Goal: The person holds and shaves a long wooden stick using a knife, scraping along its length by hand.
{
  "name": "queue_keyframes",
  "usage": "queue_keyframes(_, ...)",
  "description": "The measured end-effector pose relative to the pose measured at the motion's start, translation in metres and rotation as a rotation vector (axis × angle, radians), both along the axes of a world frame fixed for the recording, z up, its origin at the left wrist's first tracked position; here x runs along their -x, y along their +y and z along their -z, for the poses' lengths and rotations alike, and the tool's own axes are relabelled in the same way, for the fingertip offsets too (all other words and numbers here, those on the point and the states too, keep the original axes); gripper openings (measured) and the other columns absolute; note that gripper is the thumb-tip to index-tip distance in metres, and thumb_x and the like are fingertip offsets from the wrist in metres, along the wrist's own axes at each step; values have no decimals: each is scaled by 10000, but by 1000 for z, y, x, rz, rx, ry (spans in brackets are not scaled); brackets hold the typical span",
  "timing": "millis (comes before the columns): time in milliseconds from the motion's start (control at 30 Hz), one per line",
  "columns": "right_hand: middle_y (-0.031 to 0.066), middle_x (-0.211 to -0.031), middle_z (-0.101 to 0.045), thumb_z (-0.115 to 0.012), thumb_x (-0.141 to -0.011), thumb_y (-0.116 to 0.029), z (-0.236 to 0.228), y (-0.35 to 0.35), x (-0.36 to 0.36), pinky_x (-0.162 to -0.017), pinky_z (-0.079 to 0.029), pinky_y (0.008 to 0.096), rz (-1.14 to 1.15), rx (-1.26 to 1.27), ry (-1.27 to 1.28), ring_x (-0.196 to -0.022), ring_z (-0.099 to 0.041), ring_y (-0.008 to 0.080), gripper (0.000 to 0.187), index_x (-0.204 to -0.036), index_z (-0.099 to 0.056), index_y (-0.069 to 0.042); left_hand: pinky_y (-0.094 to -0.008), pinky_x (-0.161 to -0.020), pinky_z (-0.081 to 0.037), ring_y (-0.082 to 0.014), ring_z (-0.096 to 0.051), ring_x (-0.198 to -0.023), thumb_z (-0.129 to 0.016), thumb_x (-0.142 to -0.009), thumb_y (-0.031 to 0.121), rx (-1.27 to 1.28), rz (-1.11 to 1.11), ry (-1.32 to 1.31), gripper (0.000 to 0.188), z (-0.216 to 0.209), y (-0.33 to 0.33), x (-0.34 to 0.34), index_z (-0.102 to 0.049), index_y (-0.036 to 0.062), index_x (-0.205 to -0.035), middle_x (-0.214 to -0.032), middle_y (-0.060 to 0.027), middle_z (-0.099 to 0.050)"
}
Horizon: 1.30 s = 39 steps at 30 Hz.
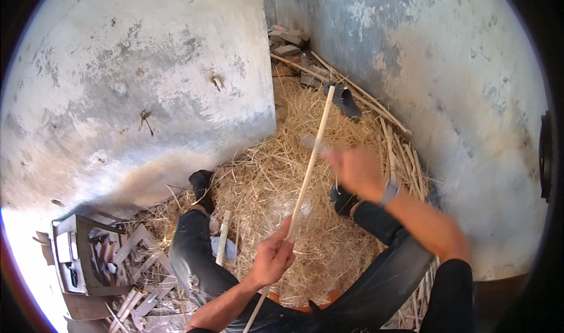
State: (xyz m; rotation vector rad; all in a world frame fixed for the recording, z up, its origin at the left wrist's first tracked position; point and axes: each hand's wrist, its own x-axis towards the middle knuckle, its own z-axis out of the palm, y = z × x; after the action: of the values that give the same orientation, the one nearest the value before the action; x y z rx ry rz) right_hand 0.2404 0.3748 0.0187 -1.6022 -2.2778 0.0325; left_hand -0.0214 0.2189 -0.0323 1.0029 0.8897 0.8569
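A long, thin, pale stick [309, 171] slants up and away from my lap. My left hand [274, 253] is closed around it below its middle. Beside the stick's upper part, my right hand [354, 169] is smeared by motion and looks curled. A faint, greyish, blade-like shape [308, 141] shows by its fingers across the stick, too blurred to name. Between my dark-trousered legs, shavings [252, 177] cover the floor in a thick layer. Near my left knee a shorter pale stick [223, 238] stands tilted by a light blue-grey piece [226, 248].
A wooden frame [82, 256] and scattered wood scraps [138, 262] lie at the left. A dark shoe [346, 102] rests on the shavings ahead. Bricks [288, 42] are piled in the far corner. Long poles [364, 95] lie along the right wall [458, 98]; another wall [158, 57] stands at the left.
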Motion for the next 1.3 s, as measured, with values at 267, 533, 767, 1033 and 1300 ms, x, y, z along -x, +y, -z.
queue_keyframes(267,189,-564,-568,-444,-1071,-476,-16,45,-34,-521,-433,490,224,91,57,-515,-570,382,583,-739,-633,-35,-239,-433,-311,-49,-393,-474,-463,-1094,84,75,19,-49,547,-1,-1,17,-276,-9,-1599,-600,46,-403)
queue_keyframes(533,134,-493,-381,-447,-1075,-475,-44,23,-36,-515,-307,456,138,75,446,-455,-357,288,655,-624,-472,-1,-234,-428,-257,-58,-241,-467,-435,-1109,134,236,118,-364,545,-5,8,19,-268,136,-1627,-634,42,-267)
queue_keyframes(767,143,-525,-533,-466,-1068,-472,-34,-5,-8,-495,-425,459,16,110,307,-471,-548,337,571,-752,-638,-28,-228,-404,-237,-58,-261,-443,-447,-1105,185,301,135,-406,529,-26,17,16,-300,126,-1609,-623,46,-269)
queue_keyframes(1033,132,-510,-593,-517,-1043,-481,-9,-47,38,-456,-497,480,-220,261,46,-461,-632,341,496,-815,-663,-66,-217,-396,-233,-67,-263,-445,-434,-1114,194,393,85,-399,556,-26,17,21,-243,210,-1635,-634,36,-276)
queue_keyframes(1300,140,-495,-570,-504,-1044,-508,17,-37,35,-418,-478,457,-345,121,21,-446,-616,351,513,-806,-637,-74,-227,-397,-243,-64,-267,-439,-432,-1107,163,354,72,-353,570,-26,13,25,-230,189,-1640,-622,37,-271)
